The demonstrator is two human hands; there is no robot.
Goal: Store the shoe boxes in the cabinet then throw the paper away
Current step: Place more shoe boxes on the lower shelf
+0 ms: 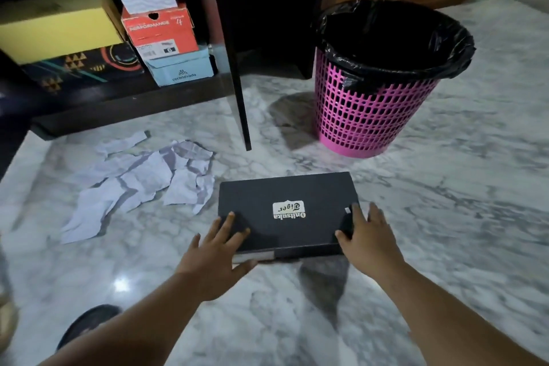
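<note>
Several shoe boxes (160, 30) are already stacked in the cabinet (133, 104) up at 10 o'clock, so part of the storing looks done. One black shoe box (286, 211) is left on the marble floor (445, 217) near centre, with both hands laid on its near end: left hand (214, 255) fingers spread flat on the lid, thumb tucked under the near edge, right hand (367, 235) fingers straight against the right corner. No closed grip can be seen yet, more of a touch. The crumpled paper (142, 181) is lying at 9 o'clock, not binned. The pink bin (377, 92) is parked at 1 o'clock. The cabinet's left side is dark and cut off, and free shelf space can't be made out
</note>
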